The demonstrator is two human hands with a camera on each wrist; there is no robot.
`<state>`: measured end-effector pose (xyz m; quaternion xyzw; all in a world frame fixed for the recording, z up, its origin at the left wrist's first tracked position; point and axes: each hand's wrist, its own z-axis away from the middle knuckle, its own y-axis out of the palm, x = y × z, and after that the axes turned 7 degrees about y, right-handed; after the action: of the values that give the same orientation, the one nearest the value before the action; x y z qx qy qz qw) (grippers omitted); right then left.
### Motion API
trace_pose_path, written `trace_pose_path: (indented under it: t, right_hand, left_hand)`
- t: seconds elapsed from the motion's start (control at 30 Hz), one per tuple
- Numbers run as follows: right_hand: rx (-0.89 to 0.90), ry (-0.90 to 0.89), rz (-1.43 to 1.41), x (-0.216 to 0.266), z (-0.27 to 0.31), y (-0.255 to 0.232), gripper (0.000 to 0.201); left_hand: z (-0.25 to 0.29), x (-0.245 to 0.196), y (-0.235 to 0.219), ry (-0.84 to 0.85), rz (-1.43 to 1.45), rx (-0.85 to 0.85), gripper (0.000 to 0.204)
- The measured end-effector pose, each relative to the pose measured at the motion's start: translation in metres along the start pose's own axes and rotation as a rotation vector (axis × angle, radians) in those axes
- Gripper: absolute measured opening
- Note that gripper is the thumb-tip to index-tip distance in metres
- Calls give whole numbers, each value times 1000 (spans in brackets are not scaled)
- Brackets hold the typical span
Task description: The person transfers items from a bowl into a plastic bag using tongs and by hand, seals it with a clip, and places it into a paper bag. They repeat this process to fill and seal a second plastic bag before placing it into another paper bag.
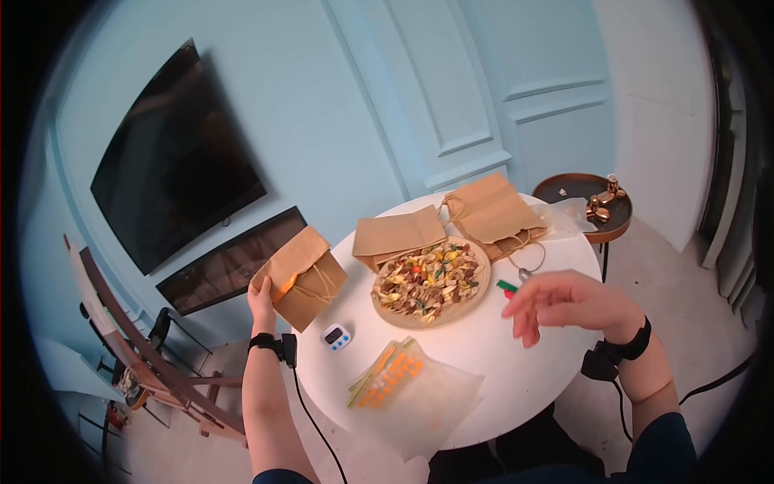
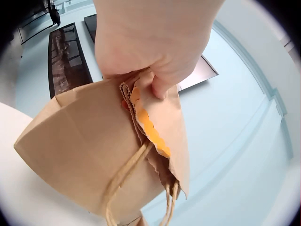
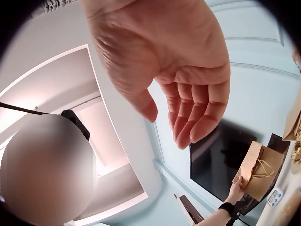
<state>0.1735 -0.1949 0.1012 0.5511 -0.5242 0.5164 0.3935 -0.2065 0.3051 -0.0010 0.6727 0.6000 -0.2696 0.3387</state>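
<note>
My left hand (image 1: 260,300) grips a brown paper bag (image 1: 313,282) by its folded end, off the left edge of the round white table. In the left wrist view, the thumb presses on the fold of the bag (image 2: 84,146), beside a torn-looking orange strip (image 2: 153,129) and twisted paper handles (image 2: 124,172). Held in the air over the table's right side, my right hand (image 1: 568,302) has loosely bent fingers and nothing in them. Small green and red things (image 1: 506,286) lie just beyond its fingertips, near a shiny metal piece (image 1: 525,274).
On the table (image 1: 516,387) are a round board (image 1: 481,282) heaped with mixed yellow, brown and green pieces, a white timer (image 1: 336,336), and a zip bag (image 1: 439,391) with orange pieces. Two more paper bags (image 1: 399,234) lie behind. A side table (image 1: 576,179) stands at back right.
</note>
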Motion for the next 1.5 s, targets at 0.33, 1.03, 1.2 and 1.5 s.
trace_pose_path:
  t: [0.33, 1.03, 1.2, 1.5]
  right_hand:
    - [148, 211, -52, -19, -18, -7, 25]
    - [209, 338, 529, -180, -55, 34, 48]
    - [242, 263, 704, -181, -51, 50, 46]
    - [169, 118, 926, -190, -41, 66, 40]
  left_hand:
    - [31, 37, 13, -260, 8, 246, 35]
    - [225, -145, 50, -283, -1029, 1143, 58]
    - [230, -112, 41, -372, -988, 1064, 52]
    - [254, -112, 45, -61, -1178, 956, 22]
